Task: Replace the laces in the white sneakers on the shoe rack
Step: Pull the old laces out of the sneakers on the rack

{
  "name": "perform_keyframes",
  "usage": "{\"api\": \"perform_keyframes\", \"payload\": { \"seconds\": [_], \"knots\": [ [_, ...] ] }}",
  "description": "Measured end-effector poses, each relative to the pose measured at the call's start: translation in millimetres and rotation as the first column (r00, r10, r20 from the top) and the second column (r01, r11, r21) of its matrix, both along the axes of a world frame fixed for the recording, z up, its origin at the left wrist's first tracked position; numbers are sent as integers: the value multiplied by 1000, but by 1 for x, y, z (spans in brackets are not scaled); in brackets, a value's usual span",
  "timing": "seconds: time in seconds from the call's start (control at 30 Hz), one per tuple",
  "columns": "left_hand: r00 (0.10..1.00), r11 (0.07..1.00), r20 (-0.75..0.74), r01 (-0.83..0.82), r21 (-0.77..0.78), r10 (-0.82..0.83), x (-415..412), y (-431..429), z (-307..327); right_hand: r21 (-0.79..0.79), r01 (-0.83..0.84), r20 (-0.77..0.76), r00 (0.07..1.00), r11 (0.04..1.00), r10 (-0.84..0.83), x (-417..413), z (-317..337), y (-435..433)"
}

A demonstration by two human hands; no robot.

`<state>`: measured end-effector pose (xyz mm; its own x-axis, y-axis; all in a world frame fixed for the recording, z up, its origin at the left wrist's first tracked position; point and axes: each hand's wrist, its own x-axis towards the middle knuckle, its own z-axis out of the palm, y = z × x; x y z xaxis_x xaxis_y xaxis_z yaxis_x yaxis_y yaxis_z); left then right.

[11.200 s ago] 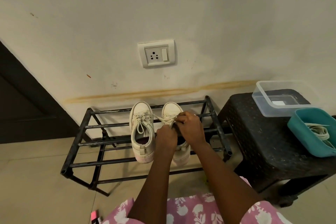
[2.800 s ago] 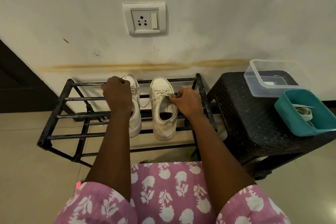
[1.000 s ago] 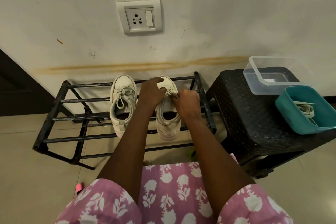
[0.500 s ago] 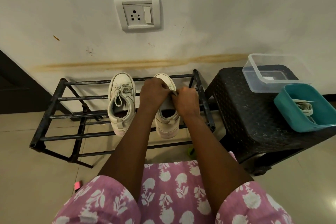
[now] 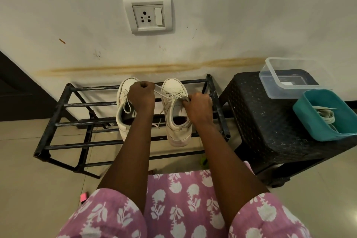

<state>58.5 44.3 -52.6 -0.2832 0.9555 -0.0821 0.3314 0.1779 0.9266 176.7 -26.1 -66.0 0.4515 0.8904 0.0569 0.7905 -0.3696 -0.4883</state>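
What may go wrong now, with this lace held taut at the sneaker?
1. The left hand holds the lace taut sideways; the sneaker, resting only on thin bars of the shoe rack with its heel overhanging, might slide or tip off.
2. The right hand only pinches the lace at the eyelets; a jerk might slip it free.

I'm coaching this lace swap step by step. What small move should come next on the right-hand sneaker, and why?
Probably the left hand draws the lace leftward through its eyelet while the right hand steadies the right sneaker. The lace runs taut from that shoe's eyelets into the left fist, and the right hand pinches the lace at the eyelet row, so a pull looks ready.
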Motion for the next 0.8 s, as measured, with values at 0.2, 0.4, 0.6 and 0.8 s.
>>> {"api": "perform_keyframes", "payload": {
  "seconds": [0.2, 0.4, 0.6, 0.8],
  "knots": [
    [787, 844, -352, 537, -14, -507, 12, -6, 8, -25, -10, 28, 1000, 1000, 11, 0, 0, 2],
    [459, 785, -734, 598, -163, -501, 30, -12, -4, -43, -12, 41, 999, 999, 14, 2, -1, 2],
    [714, 861, -563, 508, 7, -416, 31, -19, -3, -41, -6, 36, 999, 999, 7, 2, -2, 3],
    [885, 954, -412, 281, 105, -215, 19, -8, -5, -35, 10, 24, 1000, 999, -10, 2, -4, 3]
  ]
}}
